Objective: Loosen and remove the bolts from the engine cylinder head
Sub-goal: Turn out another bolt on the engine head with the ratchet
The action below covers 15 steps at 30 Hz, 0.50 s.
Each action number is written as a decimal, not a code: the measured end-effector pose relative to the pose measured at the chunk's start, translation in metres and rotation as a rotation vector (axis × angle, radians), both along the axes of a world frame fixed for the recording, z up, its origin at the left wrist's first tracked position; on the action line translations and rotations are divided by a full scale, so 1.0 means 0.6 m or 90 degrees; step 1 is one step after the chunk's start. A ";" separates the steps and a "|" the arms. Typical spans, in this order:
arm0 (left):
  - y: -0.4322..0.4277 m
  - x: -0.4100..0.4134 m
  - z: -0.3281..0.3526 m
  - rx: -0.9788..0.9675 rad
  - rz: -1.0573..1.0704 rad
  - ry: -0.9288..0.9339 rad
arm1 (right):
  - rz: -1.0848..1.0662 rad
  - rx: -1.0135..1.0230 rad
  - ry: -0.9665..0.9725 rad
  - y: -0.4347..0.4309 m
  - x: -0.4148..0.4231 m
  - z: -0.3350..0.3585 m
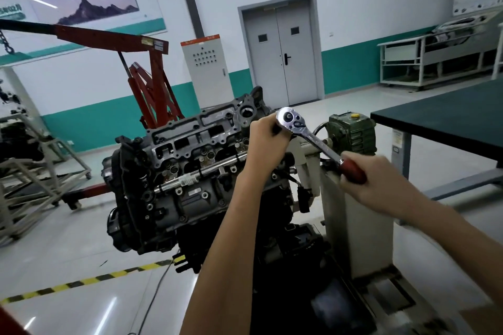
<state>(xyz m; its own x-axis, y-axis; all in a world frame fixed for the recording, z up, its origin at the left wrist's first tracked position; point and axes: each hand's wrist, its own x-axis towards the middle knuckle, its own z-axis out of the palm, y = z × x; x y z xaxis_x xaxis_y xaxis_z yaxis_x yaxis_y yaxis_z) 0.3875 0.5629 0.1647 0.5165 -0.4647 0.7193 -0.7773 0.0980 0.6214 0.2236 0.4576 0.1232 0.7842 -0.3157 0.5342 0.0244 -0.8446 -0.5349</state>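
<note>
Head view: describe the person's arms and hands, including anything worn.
The left hand and right hand are bare: no gloves, rings or watch visible. The left forearm and right forearm are uncovered down to the frame's edge; no sleeve shows.

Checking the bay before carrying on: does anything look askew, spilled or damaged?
Nothing looks damaged or spilled. The engine sits tilted on its stand, seemingly on purpose. A loose black cable trails across the floor near the yellow-black tape.
</note>
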 end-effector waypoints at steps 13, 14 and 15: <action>-0.007 0.007 -0.006 -0.029 0.001 0.010 | 0.066 0.290 -0.107 0.115 0.035 -0.066; -0.007 0.007 -0.004 -0.017 0.001 0.017 | 0.063 0.211 -0.066 0.081 0.020 -0.052; -0.006 0.007 -0.004 -0.008 0.003 0.020 | 0.054 0.135 -0.025 0.050 0.009 -0.034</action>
<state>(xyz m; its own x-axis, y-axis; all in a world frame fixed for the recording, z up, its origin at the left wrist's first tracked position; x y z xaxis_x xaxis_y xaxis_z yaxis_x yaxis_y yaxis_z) 0.3914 0.5594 0.1624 0.5409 -0.4534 0.7084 -0.7579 0.1025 0.6443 0.2287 0.4874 0.1029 0.7927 -0.3584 0.4931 0.1142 -0.7073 -0.6977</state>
